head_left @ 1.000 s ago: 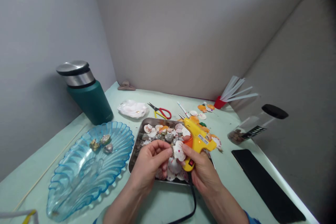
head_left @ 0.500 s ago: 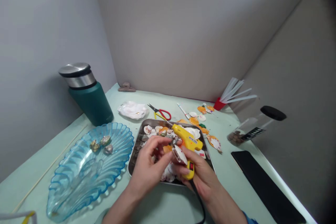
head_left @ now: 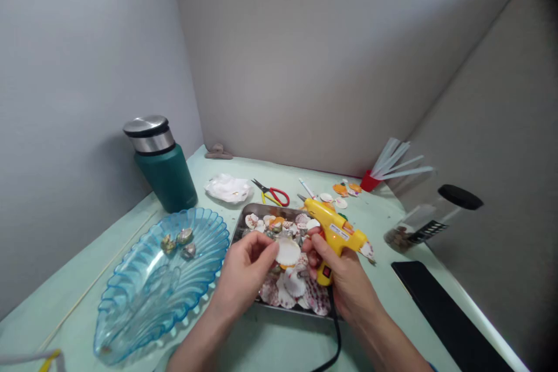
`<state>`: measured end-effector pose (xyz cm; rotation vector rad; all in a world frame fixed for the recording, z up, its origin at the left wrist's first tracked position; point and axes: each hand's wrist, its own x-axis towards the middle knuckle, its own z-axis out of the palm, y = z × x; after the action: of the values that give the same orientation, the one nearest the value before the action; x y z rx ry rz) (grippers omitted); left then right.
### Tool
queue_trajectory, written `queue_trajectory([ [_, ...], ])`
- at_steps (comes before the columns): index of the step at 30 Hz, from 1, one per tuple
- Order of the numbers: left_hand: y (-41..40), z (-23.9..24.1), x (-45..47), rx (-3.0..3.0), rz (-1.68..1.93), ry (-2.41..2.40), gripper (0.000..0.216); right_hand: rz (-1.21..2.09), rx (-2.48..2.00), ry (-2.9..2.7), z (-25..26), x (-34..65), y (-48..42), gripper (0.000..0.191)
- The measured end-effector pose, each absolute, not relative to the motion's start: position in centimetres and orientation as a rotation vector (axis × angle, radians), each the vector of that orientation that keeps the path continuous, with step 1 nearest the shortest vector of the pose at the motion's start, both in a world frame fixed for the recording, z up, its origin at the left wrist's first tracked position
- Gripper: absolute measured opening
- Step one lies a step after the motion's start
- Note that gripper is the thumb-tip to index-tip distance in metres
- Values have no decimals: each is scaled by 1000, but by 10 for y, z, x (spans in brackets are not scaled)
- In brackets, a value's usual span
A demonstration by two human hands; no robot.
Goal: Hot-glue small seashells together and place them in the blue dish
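Between the thumb and fingers of my left hand is a white scallop shell, its pale side facing up. My right hand grips a yellow hot glue gun by its handle, nozzle pointing up and left, with a black cord trailing down. Both hands are above a metal tray heaped with seashells, some speckled purple, some orange or white. The shell and the glue gun's nozzle are apart.
Left of the tray lies a blue shell-shaped dish holding several small shells. Behind stand a green bottle, a crumpled white bundle and red-and-yellow scissors. Rightward are glue sticks in a red cup, a jar and a black slab.
My hands have drawn apart. The shell in my left hand has turned to face up, and my right hand has moved slightly right with the glue gun. The view has shifted a little.
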<state>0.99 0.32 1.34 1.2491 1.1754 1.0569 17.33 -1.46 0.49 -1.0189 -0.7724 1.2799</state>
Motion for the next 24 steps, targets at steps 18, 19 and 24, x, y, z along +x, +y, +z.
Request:
queue_trajectory([
  [18, 0, -4, 18, 1001, 882, 984, 35, 1092, -1284, -922, -9, 161, -21, 37],
  [19, 1, -5, 17, 984, 897, 979, 35, 1054, -1311, -978, -10, 164, -22, 35],
  [24, 4, -6, 14, 941, 1023, 1017, 35, 851, -1300, -1424, -9, 181, -29, 19],
])
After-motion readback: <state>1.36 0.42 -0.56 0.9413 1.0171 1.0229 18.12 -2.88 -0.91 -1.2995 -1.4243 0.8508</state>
